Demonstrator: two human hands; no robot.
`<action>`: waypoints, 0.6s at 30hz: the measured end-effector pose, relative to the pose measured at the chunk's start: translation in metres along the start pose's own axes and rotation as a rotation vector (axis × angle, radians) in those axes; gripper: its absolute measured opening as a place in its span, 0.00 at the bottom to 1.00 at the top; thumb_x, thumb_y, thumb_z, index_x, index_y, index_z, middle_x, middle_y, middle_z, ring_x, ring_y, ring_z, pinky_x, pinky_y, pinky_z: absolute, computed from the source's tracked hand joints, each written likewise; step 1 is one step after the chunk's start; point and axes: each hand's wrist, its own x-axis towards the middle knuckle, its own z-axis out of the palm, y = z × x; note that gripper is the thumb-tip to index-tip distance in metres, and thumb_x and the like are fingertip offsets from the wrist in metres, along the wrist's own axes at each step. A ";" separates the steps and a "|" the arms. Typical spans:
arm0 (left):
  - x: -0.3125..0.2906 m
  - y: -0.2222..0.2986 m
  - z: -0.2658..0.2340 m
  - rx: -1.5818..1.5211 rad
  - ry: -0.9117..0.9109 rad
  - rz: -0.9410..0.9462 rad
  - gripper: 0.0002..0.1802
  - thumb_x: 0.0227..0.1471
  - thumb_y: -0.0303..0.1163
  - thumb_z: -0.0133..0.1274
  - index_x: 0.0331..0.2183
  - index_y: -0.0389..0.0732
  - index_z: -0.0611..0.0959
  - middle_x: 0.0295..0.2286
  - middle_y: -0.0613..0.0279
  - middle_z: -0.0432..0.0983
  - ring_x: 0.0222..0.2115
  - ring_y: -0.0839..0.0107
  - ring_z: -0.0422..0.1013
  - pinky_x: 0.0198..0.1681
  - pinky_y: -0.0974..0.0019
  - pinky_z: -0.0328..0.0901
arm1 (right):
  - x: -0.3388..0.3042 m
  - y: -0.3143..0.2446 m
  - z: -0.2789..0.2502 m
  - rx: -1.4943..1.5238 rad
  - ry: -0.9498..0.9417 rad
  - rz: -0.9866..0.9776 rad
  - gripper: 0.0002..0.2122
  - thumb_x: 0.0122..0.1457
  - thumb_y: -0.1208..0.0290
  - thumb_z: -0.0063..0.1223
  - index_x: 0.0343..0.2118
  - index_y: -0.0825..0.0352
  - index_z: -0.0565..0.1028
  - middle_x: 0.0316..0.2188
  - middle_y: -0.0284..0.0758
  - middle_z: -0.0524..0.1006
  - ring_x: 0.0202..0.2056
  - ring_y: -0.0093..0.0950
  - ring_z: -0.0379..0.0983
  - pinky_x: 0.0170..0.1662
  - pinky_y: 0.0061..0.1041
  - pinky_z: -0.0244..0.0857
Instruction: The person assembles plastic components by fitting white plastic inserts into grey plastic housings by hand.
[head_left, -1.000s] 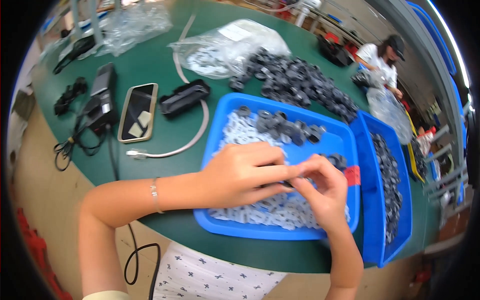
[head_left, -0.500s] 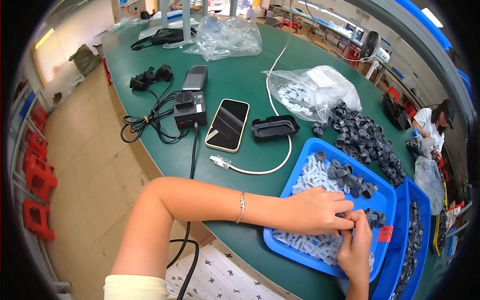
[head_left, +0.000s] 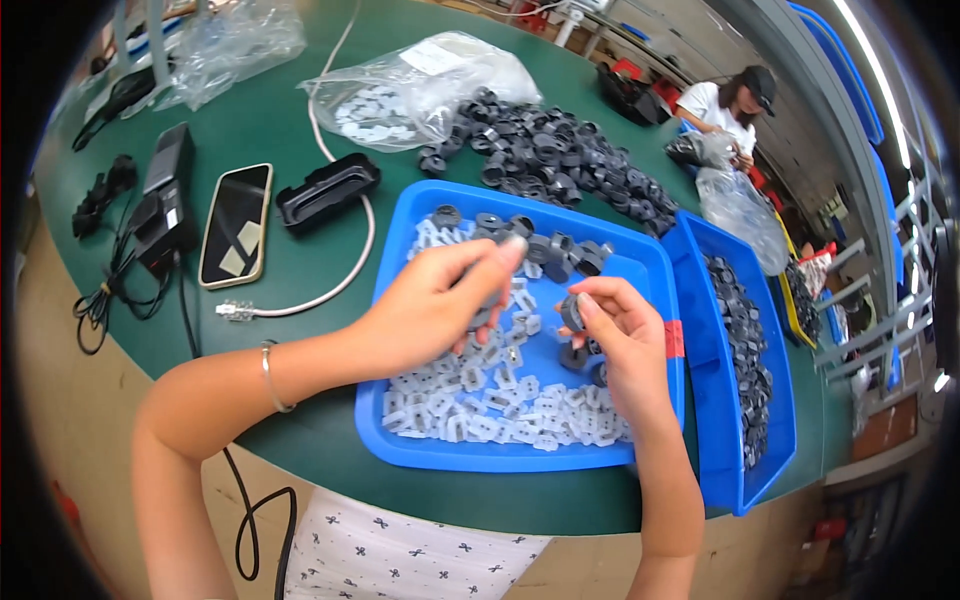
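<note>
Pinching a dark grey round plastic part (head_left: 573, 314) between thumb and fingers, the right hand (head_left: 632, 335) hovers over the right half of a shallow blue plastic tray (head_left: 520, 457). The left hand (head_left: 440, 300), blurred, is curled over the tray's left half; a grey piece shows beneath its thumb, but I cannot tell whether the fingers grip it. A small red sticker (head_left: 674, 339) marks the tray's right rim, its marks unreadable at this angle. A white rectangular label (head_left: 433, 57) sits on a clear plastic bag (head_left: 500, 75), also illegible. Half a second ago both hands met above the tray; now they are apart, and the view has swung so the tray appears farther left. Small translucent white plastic pieces (head_left: 520, 410) cover much of its floor. Beside it on the green bench (head_left: 450, 495) stands a deep blue plastic bin (head_left: 712, 400); a heap of dark grey parts (head_left: 560, 150) lies behind the tray.
</note>
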 end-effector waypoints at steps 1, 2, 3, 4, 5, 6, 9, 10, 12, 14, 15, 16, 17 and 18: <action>0.000 0.001 -0.001 -0.085 -0.004 -0.035 0.23 0.59 0.49 0.41 0.25 0.39 0.72 0.18 0.67 0.66 0.17 0.80 0.66 0.17 0.75 0.59 | 0.000 0.000 0.000 -0.010 -0.008 -0.018 0.08 0.58 0.74 0.50 0.40 0.68 0.71 0.33 0.31 0.74 0.32 0.19 0.72 0.33 0.17 0.63; 0.000 0.002 -0.003 -0.170 -0.007 -0.073 0.24 0.59 0.50 0.38 0.25 0.39 0.71 0.18 0.67 0.66 0.17 0.79 0.66 0.16 0.75 0.58 | 0.000 0.000 0.000 -0.020 -0.016 -0.036 0.08 0.58 0.73 0.50 0.40 0.68 0.71 0.33 0.31 0.75 0.33 0.20 0.73 0.34 0.18 0.64; 0.000 0.002 -0.004 -0.175 -0.043 -0.071 0.22 0.60 0.50 0.35 0.29 0.41 0.69 0.21 0.65 0.65 0.17 0.76 0.66 0.16 0.75 0.58 | 0.000 0.001 0.000 -0.042 -0.008 -0.051 0.09 0.58 0.73 0.49 0.41 0.69 0.71 0.36 0.32 0.74 0.35 0.20 0.72 0.36 0.19 0.64; 0.000 0.000 -0.004 -0.179 -0.050 -0.072 0.22 0.60 0.50 0.35 0.29 0.41 0.69 0.21 0.65 0.65 0.17 0.76 0.66 0.16 0.75 0.58 | 0.000 0.001 0.000 -0.046 -0.001 -0.049 0.09 0.58 0.73 0.49 0.41 0.69 0.71 0.36 0.32 0.74 0.35 0.20 0.72 0.36 0.19 0.64; 0.000 -0.002 -0.004 -0.212 -0.050 -0.048 0.20 0.60 0.48 0.35 0.31 0.41 0.68 0.22 0.65 0.66 0.17 0.76 0.66 0.16 0.75 0.58 | 0.000 0.001 0.001 -0.047 0.020 -0.080 0.09 0.58 0.74 0.49 0.41 0.69 0.71 0.36 0.33 0.75 0.36 0.20 0.72 0.37 0.19 0.64; 0.000 -0.004 -0.004 -0.244 -0.050 -0.026 0.18 0.60 0.47 0.35 0.33 0.41 0.67 0.24 0.64 0.66 0.17 0.75 0.66 0.15 0.75 0.58 | 0.000 0.001 0.002 -0.049 0.041 -0.112 0.10 0.57 0.75 0.48 0.42 0.70 0.71 0.37 0.35 0.75 0.37 0.21 0.71 0.39 0.19 0.63; 0.002 0.001 -0.002 -0.194 -0.050 -0.101 0.13 0.59 0.41 0.39 0.34 0.41 0.66 0.26 0.64 0.66 0.16 0.76 0.65 0.15 0.74 0.59 | -0.001 0.000 0.000 -0.060 0.004 -0.118 0.13 0.57 0.78 0.46 0.45 0.71 0.70 0.40 0.36 0.74 0.41 0.23 0.70 0.42 0.20 0.63; 0.002 0.001 -0.002 -0.174 -0.022 -0.149 0.12 0.59 0.40 0.41 0.34 0.41 0.66 0.26 0.64 0.66 0.16 0.76 0.65 0.15 0.73 0.59 | 0.000 0.000 0.001 -0.060 0.004 -0.116 0.13 0.57 0.78 0.46 0.45 0.71 0.70 0.40 0.36 0.74 0.41 0.23 0.70 0.42 0.20 0.63; 0.004 0.000 -0.005 -0.214 -0.059 -0.156 0.10 0.57 0.37 0.44 0.34 0.41 0.66 0.25 0.65 0.66 0.16 0.77 0.65 0.15 0.74 0.60 | 0.001 0.000 0.001 -0.034 -0.047 -0.126 0.15 0.56 0.79 0.44 0.47 0.72 0.69 0.42 0.37 0.73 0.44 0.24 0.70 0.44 0.23 0.64; 0.006 -0.002 -0.005 -0.197 -0.065 -0.146 0.11 0.57 0.38 0.45 0.35 0.41 0.67 0.24 0.66 0.65 0.16 0.78 0.65 0.15 0.74 0.59 | 0.000 -0.001 0.002 -0.022 -0.048 -0.120 0.15 0.56 0.80 0.44 0.48 0.72 0.69 0.43 0.38 0.73 0.45 0.25 0.70 0.46 0.25 0.64; 0.005 -0.002 -0.004 -0.198 -0.069 -0.149 0.11 0.57 0.38 0.45 0.35 0.41 0.67 0.24 0.66 0.65 0.16 0.78 0.65 0.15 0.74 0.59 | 0.000 0.000 0.003 -0.010 -0.053 -0.117 0.16 0.56 0.80 0.44 0.48 0.72 0.68 0.44 0.38 0.72 0.45 0.25 0.69 0.47 0.27 0.64; 0.004 -0.001 -0.003 -0.163 -0.087 -0.141 0.10 0.57 0.36 0.46 0.36 0.41 0.68 0.24 0.67 0.66 0.16 0.79 0.64 0.15 0.75 0.59 | 0.000 0.000 0.002 -0.009 -0.050 -0.115 0.16 0.56 0.80 0.44 0.48 0.72 0.68 0.44 0.38 0.72 0.45 0.25 0.69 0.47 0.27 0.64; 0.003 0.000 -0.002 -0.128 -0.106 -0.133 0.09 0.56 0.35 0.46 0.37 0.41 0.69 0.24 0.67 0.66 0.16 0.80 0.64 0.16 0.76 0.59 | -0.001 0.000 0.002 0.000 -0.061 -0.112 0.16 0.55 0.81 0.44 0.49 0.72 0.68 0.45 0.38 0.72 0.46 0.25 0.69 0.48 0.28 0.65; 0.003 0.000 -0.002 -0.128 -0.108 -0.135 0.09 0.56 0.35 0.46 0.37 0.41 0.69 0.24 0.67 0.66 0.16 0.80 0.64 0.16 0.76 0.59 | -0.002 0.000 0.002 0.009 -0.072 -0.110 0.17 0.55 0.81 0.44 0.49 0.72 0.68 0.46 0.38 0.71 0.46 0.25 0.69 0.48 0.29 0.65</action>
